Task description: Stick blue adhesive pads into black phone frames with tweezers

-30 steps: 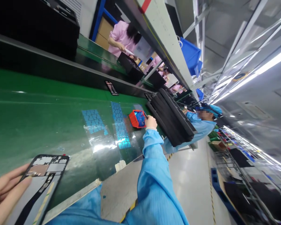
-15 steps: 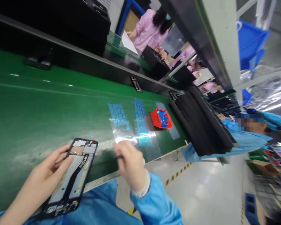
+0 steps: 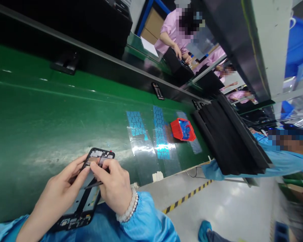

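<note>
My left hand (image 3: 59, 188) grips an opened phone (image 3: 82, 205) along its left edge. The phone has its inside facing up and lies tilted over the bench's front edge. Metal plates, a copper-coloured patch and a black ribbon strip show in it. My right hand (image 3: 114, 185) is over the phone's upper half, its thumb and forefinger pressed close to the copper-coloured patch, near my left thumb. A dark, slim, pointed tool like tweezers (image 3: 94, 185) sticks out from the curled fingers of that hand. What lies beneath the right fingertips is hidden.
Sheets of blue stickers (image 3: 136, 123) on clear film lie on the green bench (image 3: 40, 134). Right of them stands a red bin (image 3: 177, 130) with blue pieces. Another phone (image 3: 158, 91) lies by the back rail. Black trays (image 3: 229, 137) stand at the right; co-workers sit beyond.
My right hand has moved left from beside the sticker sheets onto the phone's upper part, tool still in it. The left hand keeps its hold. The view has shifted a little.
</note>
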Tool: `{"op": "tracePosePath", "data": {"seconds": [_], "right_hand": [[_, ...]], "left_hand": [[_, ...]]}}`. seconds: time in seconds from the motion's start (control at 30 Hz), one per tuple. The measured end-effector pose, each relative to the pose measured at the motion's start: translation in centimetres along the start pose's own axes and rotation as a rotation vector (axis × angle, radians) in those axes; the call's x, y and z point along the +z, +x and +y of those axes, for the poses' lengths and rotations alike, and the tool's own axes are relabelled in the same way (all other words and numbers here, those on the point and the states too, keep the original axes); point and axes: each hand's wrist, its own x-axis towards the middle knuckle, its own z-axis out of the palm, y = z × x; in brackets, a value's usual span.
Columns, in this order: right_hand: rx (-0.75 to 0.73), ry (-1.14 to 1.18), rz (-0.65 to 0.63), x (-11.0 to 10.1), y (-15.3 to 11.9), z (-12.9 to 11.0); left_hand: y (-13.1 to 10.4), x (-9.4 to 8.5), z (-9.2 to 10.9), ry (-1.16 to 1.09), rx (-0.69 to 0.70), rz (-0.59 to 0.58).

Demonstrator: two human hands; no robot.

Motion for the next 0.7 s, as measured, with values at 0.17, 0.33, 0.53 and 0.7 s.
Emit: {"op": "tracePosePath", "data": {"seconds": [0.17, 0.33, 0.53, 0.7], "right_hand": [[0.039, 0.143, -0.034, 0.0, -0.1, 0.0], [0.044, 0.07, 0.06, 0.1, 0.0, -0.3], [0.007, 0.215, -0.118, -0.8, 0.6, 0.7], [0.046, 0.292, -0.213, -1.5, 0.8, 1.1]], "left_hand": [[-0.6, 0.0, 0.7, 0.04, -0.022, 0.052], [-0.7, 0.3, 0.5, 0.057, 0.042, 0.13], [-1.0, 0.1, 0.4, 0.077, 0.092, 0.112], [-1.3, -0.1, 0.5, 0.061, 0.097, 0.102]]}}
